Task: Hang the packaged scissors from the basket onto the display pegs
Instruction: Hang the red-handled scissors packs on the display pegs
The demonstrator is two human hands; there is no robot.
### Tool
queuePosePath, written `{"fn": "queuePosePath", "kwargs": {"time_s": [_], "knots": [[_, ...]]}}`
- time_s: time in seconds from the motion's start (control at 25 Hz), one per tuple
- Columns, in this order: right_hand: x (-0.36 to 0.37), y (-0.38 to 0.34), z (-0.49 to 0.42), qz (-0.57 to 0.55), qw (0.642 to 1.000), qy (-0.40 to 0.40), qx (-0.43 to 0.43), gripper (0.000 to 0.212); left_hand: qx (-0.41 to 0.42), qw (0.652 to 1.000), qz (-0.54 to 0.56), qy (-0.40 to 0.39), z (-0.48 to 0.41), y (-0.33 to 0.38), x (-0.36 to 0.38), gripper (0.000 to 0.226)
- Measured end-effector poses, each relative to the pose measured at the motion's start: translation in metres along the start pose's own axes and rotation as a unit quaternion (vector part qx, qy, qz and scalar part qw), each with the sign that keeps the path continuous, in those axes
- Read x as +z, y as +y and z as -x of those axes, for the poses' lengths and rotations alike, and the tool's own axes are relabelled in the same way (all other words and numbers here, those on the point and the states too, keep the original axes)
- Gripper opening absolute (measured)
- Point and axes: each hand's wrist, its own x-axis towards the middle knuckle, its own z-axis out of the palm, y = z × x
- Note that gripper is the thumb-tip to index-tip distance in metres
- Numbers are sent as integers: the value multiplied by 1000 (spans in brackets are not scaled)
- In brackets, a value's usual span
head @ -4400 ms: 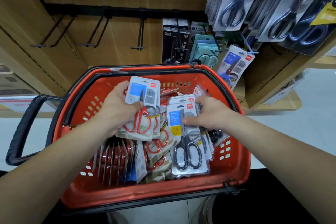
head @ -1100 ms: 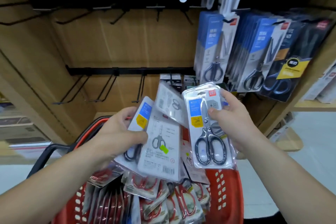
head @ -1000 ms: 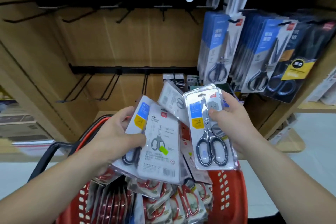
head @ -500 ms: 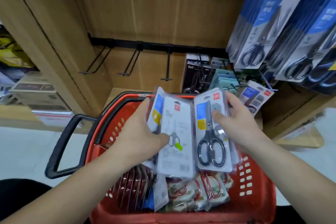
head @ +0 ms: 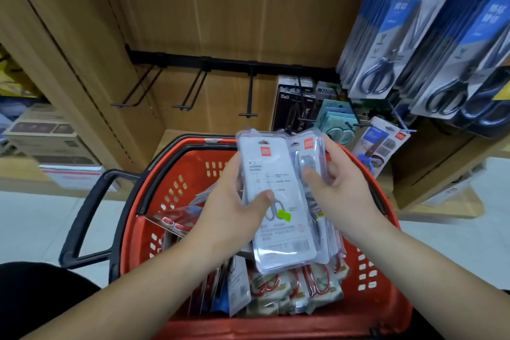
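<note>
Over the red basket I hold a stack of packaged scissors between both hands. My left hand grips the stack's left edge, thumb across the front white pack. My right hand grips the right side, thumb on a pack behind it. More packs with red-handled scissors lie in the basket below. Three bare black pegs stick out from a rail on the wooden back panel, above and left of the stack.
Full pegs of blue-carded large scissors hang at upper right, smaller packs below them. The basket's black handle juts left. Cardboard boxes sit on the floor-level shelf at left.
The packs that were fanned out in two hands have been pushed together into one stack. The view has tilted down toward the basket, and the hands have sunk closer to it.
</note>
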Motion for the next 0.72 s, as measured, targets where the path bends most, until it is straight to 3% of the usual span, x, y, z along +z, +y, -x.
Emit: {"fn": "queuePosePath", "kwargs": {"time_s": [0.2, 0.52, 0.72], "knots": [[-16, -12, -13, -15, 998, 53, -16, 72, 2, 998, -18, 57, -14, 12, -19, 69], [-30, -53, -31, -31, 990, 95, -100, 71, 95, 991, -90, 38, -20, 64, -26, 103], [-47, -92, -50, -56, 979, 122, -154, 73, 161, 979, -116, 50, -47, 110, -41, 103]]}}
